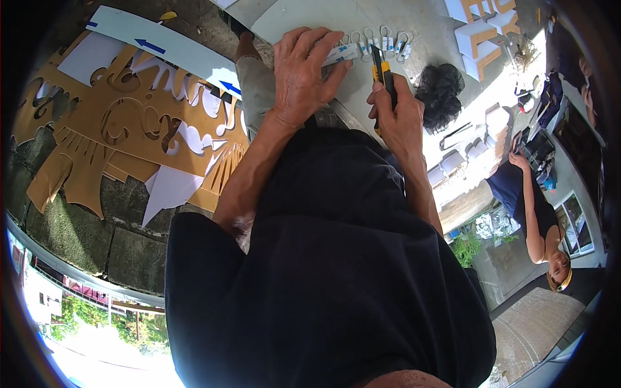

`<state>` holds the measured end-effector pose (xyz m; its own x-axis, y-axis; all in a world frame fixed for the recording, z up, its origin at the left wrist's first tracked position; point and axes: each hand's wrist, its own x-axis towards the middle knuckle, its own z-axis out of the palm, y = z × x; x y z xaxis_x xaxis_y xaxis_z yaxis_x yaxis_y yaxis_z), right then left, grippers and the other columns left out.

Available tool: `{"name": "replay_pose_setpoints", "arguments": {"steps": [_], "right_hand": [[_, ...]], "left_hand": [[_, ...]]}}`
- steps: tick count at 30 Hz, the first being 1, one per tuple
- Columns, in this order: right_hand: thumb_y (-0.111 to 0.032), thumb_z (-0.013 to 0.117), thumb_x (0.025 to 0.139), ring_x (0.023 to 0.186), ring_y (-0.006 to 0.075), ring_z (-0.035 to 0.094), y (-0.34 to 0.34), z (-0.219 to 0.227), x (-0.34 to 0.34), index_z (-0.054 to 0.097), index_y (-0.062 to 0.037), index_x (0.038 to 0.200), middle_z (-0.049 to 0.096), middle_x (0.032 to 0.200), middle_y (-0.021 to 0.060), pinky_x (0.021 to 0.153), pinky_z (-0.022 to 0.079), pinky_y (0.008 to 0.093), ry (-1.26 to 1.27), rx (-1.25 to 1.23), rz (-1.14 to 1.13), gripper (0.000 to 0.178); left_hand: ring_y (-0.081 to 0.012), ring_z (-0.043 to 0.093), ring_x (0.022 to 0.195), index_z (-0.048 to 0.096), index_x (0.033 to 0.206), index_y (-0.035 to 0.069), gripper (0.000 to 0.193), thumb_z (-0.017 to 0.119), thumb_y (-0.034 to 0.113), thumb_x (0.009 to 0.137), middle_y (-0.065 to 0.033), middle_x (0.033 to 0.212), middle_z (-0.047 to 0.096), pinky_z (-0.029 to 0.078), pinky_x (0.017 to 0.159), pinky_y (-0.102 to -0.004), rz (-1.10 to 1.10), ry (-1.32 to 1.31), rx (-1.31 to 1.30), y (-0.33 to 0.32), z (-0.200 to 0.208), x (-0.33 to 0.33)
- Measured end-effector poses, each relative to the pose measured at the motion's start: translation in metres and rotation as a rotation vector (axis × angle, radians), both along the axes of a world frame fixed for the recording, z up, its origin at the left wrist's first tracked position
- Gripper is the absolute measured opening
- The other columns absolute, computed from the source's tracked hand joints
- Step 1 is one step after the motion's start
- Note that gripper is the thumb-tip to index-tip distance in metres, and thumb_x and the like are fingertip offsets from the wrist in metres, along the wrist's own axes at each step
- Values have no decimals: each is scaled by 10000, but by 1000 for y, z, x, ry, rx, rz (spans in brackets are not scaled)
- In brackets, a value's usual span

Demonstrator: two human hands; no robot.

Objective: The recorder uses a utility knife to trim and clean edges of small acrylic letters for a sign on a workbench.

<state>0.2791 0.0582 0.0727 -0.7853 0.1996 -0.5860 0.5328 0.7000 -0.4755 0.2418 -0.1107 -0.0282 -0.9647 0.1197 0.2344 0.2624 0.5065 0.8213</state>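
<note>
A white strip with blue printing (341, 54) lies on the pale work surface, with several bent wire loops (387, 40) lined up along it to the right. My left hand (304, 77) rests at the strip's left end, its thumb and forefinger on either side of it. My right hand (400, 116) is closed around a yellow and black utility knife (383, 77). The knife's tip points away from me and reaches the row of loops. Whether the blade touches the strip I cannot tell. Just right of my right hand sits a crumpled black mesh bundle (440, 96).
Brown and white cut-out boards (129, 123) lie on paving at the left, beside a long pale board with blue arrows (162, 46). White and brown cut-out letters (475, 45) lie at the far right. Another person (533, 213) is on the right, one hand raised.
</note>
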Motion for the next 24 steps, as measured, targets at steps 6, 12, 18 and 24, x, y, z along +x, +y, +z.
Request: {"name": "replay_pose_setpoints", "arguments": {"steps": [6, 12, 18, 24], "right_hand": [[-256, 734, 971, 684, 121, 690, 6, -6, -18, 632, 16, 1142, 705, 789, 64, 581, 508, 284, 151, -332, -257, 337], [-220, 777, 912, 607, 111, 666, 6, -18, -30, 682, 16, 1023, 699, 758, 49, 556, 509, 275, 141, -313, -303, 278], [-173, 768, 867, 663, 245, 720, 13, -23, -31, 671, 12, 1064, 712, 763, 145, 620, 548, 387, 166, -68, -177, 288], [-143, 780, 874, 606, 177, 675, 6, -52, -17, 669, 4, 1078, 693, 705, 113, 600, 531, 340, 279, -209, -200, 275]], "left_hand": [[-281, 556, 1077, 728, 1171, 116, 500, 893, 192, 705, -54, 1081, 655, 391, 897, -458, 11, -86, -172, 11, 12, -9], [-287, 575, 1008, 723, 1070, 104, 393, 872, 129, 707, -49, 1025, 645, 400, 833, -438, -65, -132, -170, 13, 14, -16], [-321, 634, 931, 727, 1023, 79, 299, 815, 35, 741, -100, 943, 679, 445, 821, -435, -147, -177, -99, 21, 28, -19], [-351, 682, 876, 763, 1006, 32, 201, 744, -32, 816, -149, 952, 717, 541, 777, -432, -202, -282, -45, 14, 27, -19]]}}
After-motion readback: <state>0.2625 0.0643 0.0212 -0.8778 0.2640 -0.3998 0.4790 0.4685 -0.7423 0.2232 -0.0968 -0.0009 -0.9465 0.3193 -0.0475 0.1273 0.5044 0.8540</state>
